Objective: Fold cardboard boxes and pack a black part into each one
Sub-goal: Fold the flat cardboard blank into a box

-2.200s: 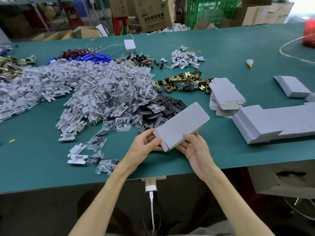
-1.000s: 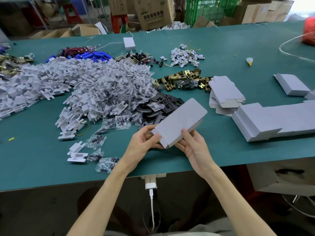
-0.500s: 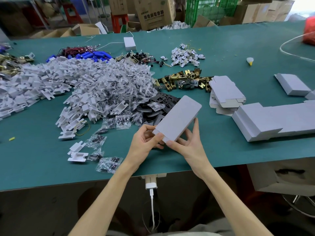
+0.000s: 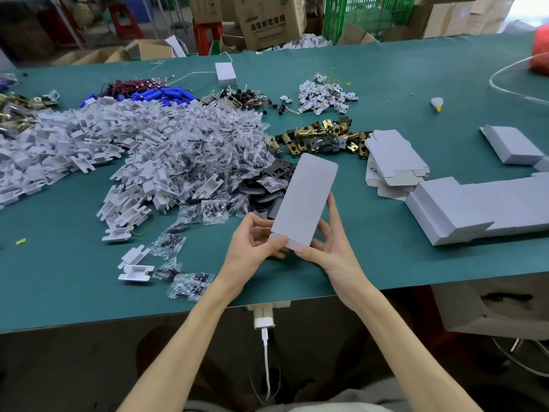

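**While both hands pinch its near end, the grey cardboard box (image 4: 306, 200) tilts above the surface (image 4: 59, 281)**

Where the green surface spreads beneath and beyond both hands, a wide heap of white plastic pieces (image 4: 83, 144) lies far out to the left of the left hand (image 4: 249, 248). It runs into a heap of small clear bags (image 4: 208, 150) just beyond that hand. Well to the right of the right hand (image 4: 329, 251) sits a long row of folded boxes (image 4: 475, 206). Beyond that hand, off to its right, is a stack of flat box blanks (image 4: 395, 162).

Between the two hands, held off the surface, the grey cardboard box points its long side away and leans slightly right. The left hand pinches its near left corner, thumb on top and fingers curled behind. The right hand grips the near right corner with the thumb, its fingers stretched up along the box's right edge. Black parts (image 4: 279, 171) lie in a low pile just beyond the left hand, partly hidden behind the box. Brass latches (image 4: 320, 138) lie farther out beyond both hands.
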A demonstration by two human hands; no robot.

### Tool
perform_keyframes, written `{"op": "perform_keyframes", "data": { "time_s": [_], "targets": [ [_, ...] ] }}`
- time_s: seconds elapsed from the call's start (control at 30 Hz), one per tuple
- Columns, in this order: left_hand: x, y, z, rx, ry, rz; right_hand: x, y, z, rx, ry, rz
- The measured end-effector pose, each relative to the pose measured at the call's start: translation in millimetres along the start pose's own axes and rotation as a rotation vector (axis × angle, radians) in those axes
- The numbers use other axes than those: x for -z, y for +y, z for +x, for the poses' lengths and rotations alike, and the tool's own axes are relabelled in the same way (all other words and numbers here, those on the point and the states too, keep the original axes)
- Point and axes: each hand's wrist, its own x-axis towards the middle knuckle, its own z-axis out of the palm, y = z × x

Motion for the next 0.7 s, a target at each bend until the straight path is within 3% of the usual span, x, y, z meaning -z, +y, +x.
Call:
{"op": "perform_keyframes", "data": {
  "time_s": [0.7],
  "targets": [
    [-3.9, 2.3, -3.5, -0.041, 0.024, 0.063, 2.4, 3.6, 1.3, -0.017, -0.013, 0.028]
  ]
}}
